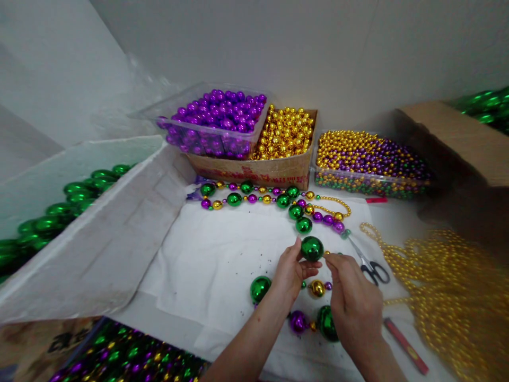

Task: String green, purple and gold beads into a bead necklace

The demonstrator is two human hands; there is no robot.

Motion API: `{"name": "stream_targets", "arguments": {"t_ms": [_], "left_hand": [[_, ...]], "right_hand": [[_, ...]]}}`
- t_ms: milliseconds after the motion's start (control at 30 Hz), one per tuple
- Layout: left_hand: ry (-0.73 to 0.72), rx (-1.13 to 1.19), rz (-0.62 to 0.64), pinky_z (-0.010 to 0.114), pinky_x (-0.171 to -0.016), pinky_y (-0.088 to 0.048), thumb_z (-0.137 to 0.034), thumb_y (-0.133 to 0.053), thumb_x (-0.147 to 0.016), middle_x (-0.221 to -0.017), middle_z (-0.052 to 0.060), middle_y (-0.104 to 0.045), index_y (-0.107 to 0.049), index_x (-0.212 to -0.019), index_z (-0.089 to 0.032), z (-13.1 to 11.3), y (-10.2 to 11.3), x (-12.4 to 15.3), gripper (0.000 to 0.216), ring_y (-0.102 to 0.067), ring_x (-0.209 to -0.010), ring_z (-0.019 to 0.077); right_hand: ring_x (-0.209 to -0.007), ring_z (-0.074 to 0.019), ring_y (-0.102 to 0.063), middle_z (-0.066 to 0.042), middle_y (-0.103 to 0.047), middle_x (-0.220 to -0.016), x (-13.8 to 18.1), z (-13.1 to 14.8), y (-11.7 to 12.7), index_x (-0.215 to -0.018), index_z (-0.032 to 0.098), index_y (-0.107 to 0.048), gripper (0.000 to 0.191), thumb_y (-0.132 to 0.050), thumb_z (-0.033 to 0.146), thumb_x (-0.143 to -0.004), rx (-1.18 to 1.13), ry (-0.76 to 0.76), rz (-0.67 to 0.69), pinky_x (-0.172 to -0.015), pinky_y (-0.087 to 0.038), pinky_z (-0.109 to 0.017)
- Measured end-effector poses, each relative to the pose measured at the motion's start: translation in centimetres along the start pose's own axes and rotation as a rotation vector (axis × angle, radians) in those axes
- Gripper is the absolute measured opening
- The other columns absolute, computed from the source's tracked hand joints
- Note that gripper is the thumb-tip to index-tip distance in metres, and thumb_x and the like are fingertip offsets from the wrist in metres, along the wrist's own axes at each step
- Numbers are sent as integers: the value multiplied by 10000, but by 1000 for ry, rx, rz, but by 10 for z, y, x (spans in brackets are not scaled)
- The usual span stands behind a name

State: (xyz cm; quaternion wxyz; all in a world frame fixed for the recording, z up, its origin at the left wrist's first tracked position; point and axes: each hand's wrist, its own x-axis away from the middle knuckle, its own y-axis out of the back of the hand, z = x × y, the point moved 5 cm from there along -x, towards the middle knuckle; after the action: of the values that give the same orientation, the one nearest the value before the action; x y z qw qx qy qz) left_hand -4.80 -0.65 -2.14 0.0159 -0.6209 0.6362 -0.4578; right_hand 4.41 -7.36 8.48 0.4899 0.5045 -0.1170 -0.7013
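My left hand (295, 269) is closed around a large shiny green bead (312, 249), with its thumb and fingers at the bead's left and lower sides. Just right of that bead, my right hand (353, 300) pinches something too small to make out. On the white cloth beneath lies a string of beads, with a large green bead (261, 289), a gold bead (317, 288) and a purple bead (298, 321); my forearm and hand hide part of it. Scissors (371, 268) with dark handles lie beyond my right hand.
A finished-looking bead garland (246, 187) stretches across the cloth. Behind it stand a clear tub of purple beads (222, 130), a cardboard box (246, 168) of gold beads and a tub of mixed small beads (369, 183). Gold bead strands (449, 286) and a red stick-like object (406, 346) lie right.
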Motion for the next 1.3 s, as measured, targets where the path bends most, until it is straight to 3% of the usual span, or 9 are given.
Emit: {"name": "stream_targets", "arguments": {"t_ms": [167,333,500,600,700,800,967,1200,1300], "left_hand": [[54,54,36,202,-450,-437,-480,-626,-793,-821,61,-659,-559,-890,-142,0,-5,8,358,-621,-536,128],[65,42,146,233,-553,-486,-401,-661,-782,-929,60,-665,-595,-971,-177,-4,-14,21,300,-648,-691,160],[-172,-45,160,258,-754,-481,-346,-677,-775,-957,50,-669,-667,-967,-176,-27,-24,19,257,-618,-834,152],[-299,-113,169,285,-864,-448,-318,-709,-747,-1061,70,-661,-697,-834,-162,-42,-32,19,179,-585,-1010,194],[-358,-168,246,351,-960,-409,-295,-685,-771,-1123,64,-647,-708,-775,-171,-50,-48,24,127,-526,-1142,230],[-404,-236,336,339,-1020,-351,-275,-632,-816,-1156,50,-645,-729,-794,-183,-51,-68,31,135,-503,-1186,219],[-457,-205,369,327,-1042,-327,-252,-600,-841,-1161,51,-650,-732,-816,-179,-61,-85,35,152,-529,-1161,199],[-404,-88,358,373,-952,-424,-323,-666,-793,-1050,61,-679,-683,-775,-160,-72,-81,29,165,-601,-1041,213],[-344,-131,431,395,-963,-417,-372,-592,-848,-1130,75,-649,-663,-1011,-202,-65,-75,29,246,-607,-1032,216]], "right_hand": [[-880,-197,-614,-97,-631,-962,10,-11,-16,-1063,160,-586,253,-388,103,-916,-6,-51,12,-729,-454,-300],[-764,-166,-597,-35,-606,-814,25,-32,-14,-940,185,-625,146,-484,213,-913,-309,-352,-46,-677,-464,-276],[-709,-169,-606,-33,-644,-831,28,-55,-12,-999,186,-627,228,-531,360,-888,-551,-597,192,-597,-479,-269],[-896,-211,-611,-78,-650,-1039,25,-69,3,-1133,211,-614,325,-538,402,-881,-415,-531,313,-672,-499,-309],[-1081,-240,-546,-80,-618,-1161,13,-72,24,-1141,245,-630,311,-522,399,-893,-218,-410,211,-864,-461,-396],[-1125,-230,-527,-66,-617,-1177,0,-62,23,-1147,255,-633,297,-516,365,-897,-265,-343,186,-975,-392,-420],[-780,-183,-630,-43,-688,-804,1,-58,-8,-909,180,-678,243,-525,365,-873,-632,-567,453,-711,-482,-306],[-471,-90,-424,13,-553,-556,9,-66,-1,-863,148,-651,289,-628,431,-804,-893,-773,346,-423,-279,-208],[-433,-66,-303,45,-471,-502,10,-67,-1,-816,159,-627,267,-635,427,-814,-962,-857,258,-399,-179,-198]]}}
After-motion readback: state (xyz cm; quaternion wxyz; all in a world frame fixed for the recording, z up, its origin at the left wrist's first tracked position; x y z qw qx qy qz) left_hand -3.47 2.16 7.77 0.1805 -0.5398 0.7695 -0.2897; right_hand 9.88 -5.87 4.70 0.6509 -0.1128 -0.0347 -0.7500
